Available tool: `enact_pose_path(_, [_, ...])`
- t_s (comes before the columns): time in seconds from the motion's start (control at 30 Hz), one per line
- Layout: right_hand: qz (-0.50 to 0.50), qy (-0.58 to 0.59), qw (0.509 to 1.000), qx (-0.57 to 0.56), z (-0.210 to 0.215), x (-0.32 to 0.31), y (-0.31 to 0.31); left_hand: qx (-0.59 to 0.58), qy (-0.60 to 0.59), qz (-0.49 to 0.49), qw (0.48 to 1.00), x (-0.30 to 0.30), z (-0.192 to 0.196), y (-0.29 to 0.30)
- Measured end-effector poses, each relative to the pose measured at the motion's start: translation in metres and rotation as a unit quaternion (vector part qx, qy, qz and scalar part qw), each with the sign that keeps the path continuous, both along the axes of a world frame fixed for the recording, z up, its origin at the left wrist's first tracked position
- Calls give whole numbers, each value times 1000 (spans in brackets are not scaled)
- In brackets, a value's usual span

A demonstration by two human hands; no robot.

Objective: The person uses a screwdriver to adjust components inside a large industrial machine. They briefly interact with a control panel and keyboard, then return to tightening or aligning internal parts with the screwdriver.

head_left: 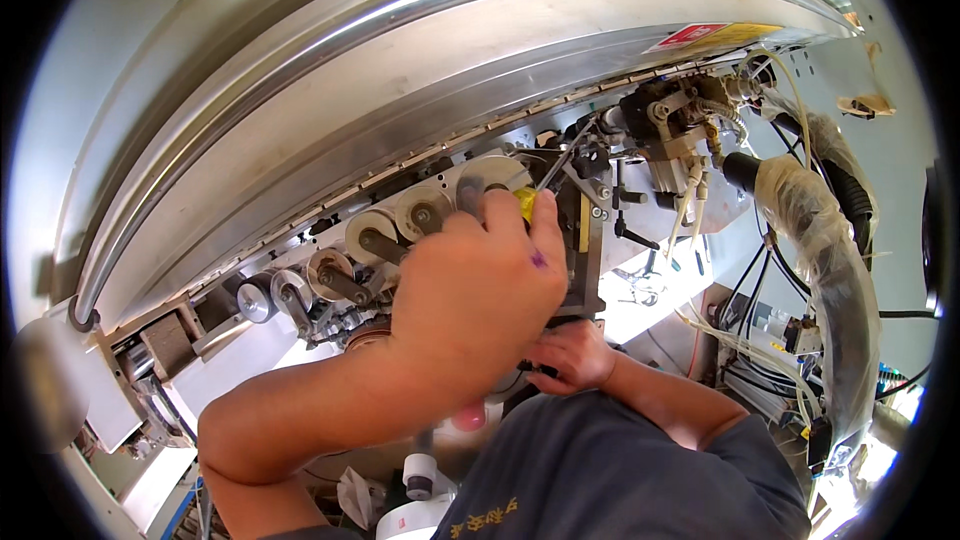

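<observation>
My left hand (470, 290) grips a screwdriver (540, 185) among rollers (420, 212), hiding my right hand (572, 355) (fingers curled, hold unclear) beside hoses (815, 240).

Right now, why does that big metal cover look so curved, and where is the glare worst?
In the head view the fisheye lens bends the metal cover into an arc and blackens the corners; a bright streak of glare runs along its upper ridge, daylight washes out the lower right, and the left hand looks sharp.
</observation>
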State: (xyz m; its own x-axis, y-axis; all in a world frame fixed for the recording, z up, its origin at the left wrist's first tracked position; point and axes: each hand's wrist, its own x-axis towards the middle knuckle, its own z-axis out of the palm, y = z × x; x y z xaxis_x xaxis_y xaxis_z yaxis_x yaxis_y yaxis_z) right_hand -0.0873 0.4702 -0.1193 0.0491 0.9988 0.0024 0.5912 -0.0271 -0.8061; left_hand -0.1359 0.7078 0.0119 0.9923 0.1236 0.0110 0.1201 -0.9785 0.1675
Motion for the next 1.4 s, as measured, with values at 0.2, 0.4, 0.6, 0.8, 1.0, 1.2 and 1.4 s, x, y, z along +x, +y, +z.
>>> enact_pose_path(0.2, [8, -27, 1000, 12, -3, 0, 1, 62, -31, -32, 997, 5, -9, -2])
enact_pose_path(0.4, [27, -6, 999, -43, -5, 0, -1, 39, -34, -16, 999, 2, -18, 0])
enact_pose_path(0.6, [50, 4, 997, -49, -5, 3, -4, 55, -93, -49, 993, -12, -41, 17])
enact_pose_path(0.8, [42, -17, 999, -13, -8, 3, -1, 28, -89, -77, 993, -10, -47, 34])
enact_pose_path(1.0, [53, -16, 998, -11, -10, 3, 2, -31, -102, -90, 990, -13, -61, 60])
enact_pose_path(1.2, [65, -24, 995, -67, -3, 3, 5, -26, -98, -51, 994, -20, -74, 66])
enact_pose_path(1.4, [66, -35, 994, -84, -3, 2, 4, -43, -155, -59, 985, -21, -92, 80])
